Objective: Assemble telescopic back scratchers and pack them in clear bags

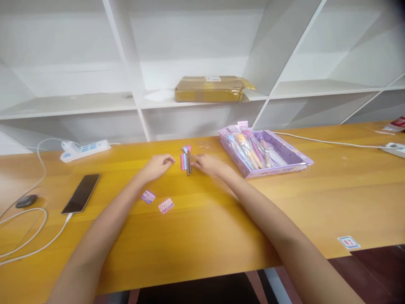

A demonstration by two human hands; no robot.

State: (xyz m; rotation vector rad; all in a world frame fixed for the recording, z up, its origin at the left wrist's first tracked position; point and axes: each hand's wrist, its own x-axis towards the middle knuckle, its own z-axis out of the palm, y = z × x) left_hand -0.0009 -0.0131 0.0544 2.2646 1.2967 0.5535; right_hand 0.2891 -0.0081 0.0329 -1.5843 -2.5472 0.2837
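Several slim back scratchers (189,158) lie side by side on the wooden table (202,236), with blue and pink hand-shaped heads, dark metallic rods, and pink and light blue handle pieces. Just left of them is my left hand (157,166), its fingers loosely curled and apart from the bundle, with nothing visible in it. My right hand (207,164) rests at their right side, fingertips at the edge of the rods; it does not appear to grip them. Nearer to me lie two small printed cards, a purple card (148,196) and a pink card (166,205).
A purple box (278,169) with wrapped items stands right of my right hand. On the left are a phone (81,193) on a cable, a black case (26,201) and a power strip (85,150). A cardboard box (209,89) sits on the shelf. A sticker (349,242) is near the front edge.
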